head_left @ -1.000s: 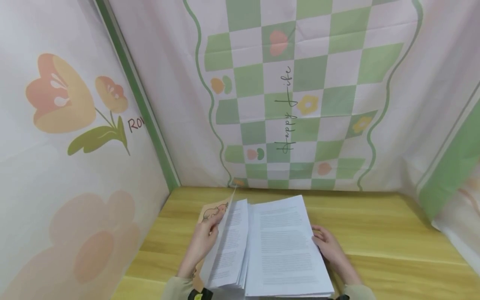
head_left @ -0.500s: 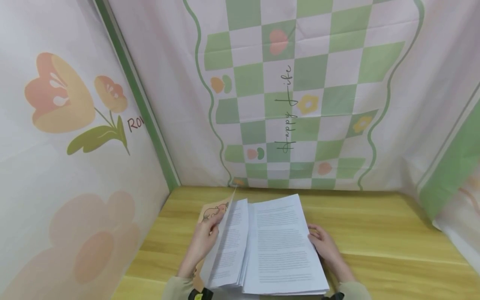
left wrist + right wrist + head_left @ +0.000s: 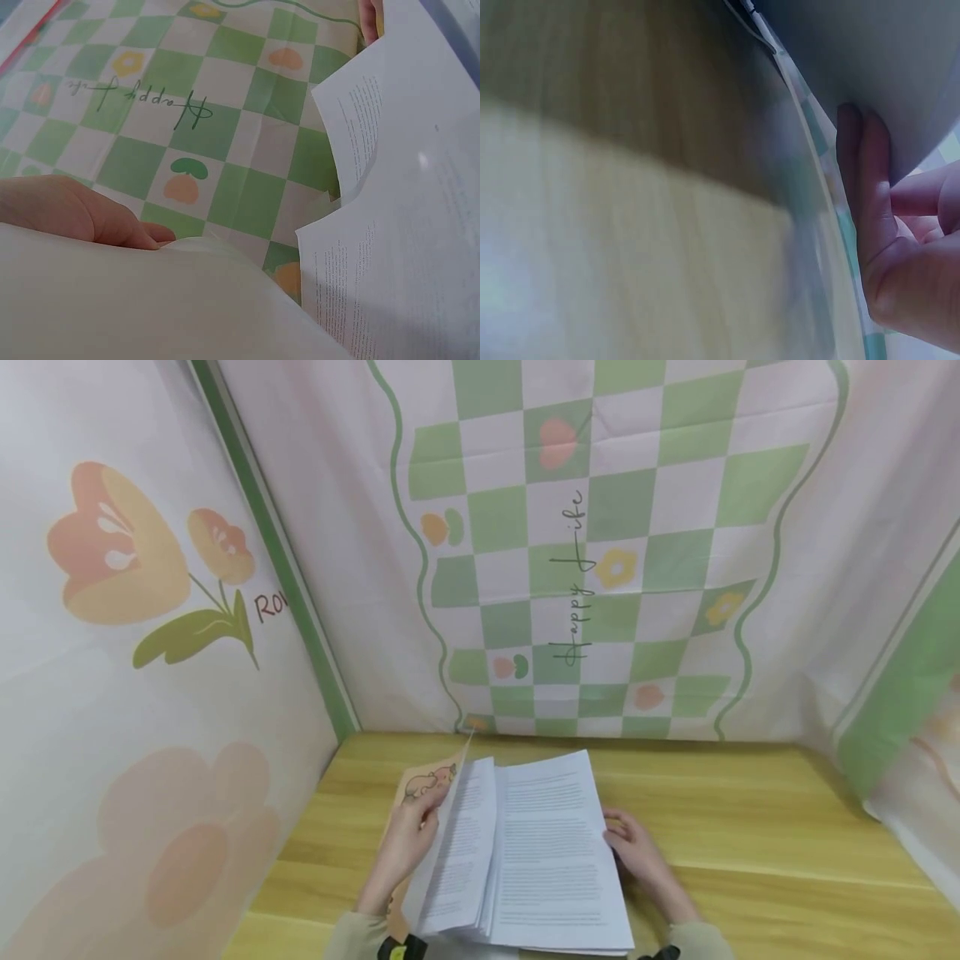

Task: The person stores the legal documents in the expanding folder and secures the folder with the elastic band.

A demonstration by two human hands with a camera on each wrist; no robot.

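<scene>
A stack of printed sheets (image 3: 551, 860) stands tilted on the table, turned toward me. Its right edge is gripped by my right hand (image 3: 637, 852), thumb in front and fingers behind; in the right wrist view those fingers (image 3: 874, 180) lie against the back of the paper. More printed pages (image 3: 465, 852) lean just left of the stack. My left hand (image 3: 408, 839) pinches an orange cover (image 3: 420, 782) with cartoon animals, raised at the left. Seen from the left wrist, the cover's pale side (image 3: 112, 300) fills the foreground. How cover and sheets join is hidden.
The wood-grain table (image 3: 757, 827) extends to both sides. Behind it hangs a green-and-white checkered cloth (image 3: 555, 610), and a flower-print cloth (image 3: 187, 693) borders the left side. Another cloth edge (image 3: 900, 735) stands at the right.
My right hand has moved left, bringing the right edge of the printed stack closer to the pages at the left. The left hand and the cover have stayed almost still.
</scene>
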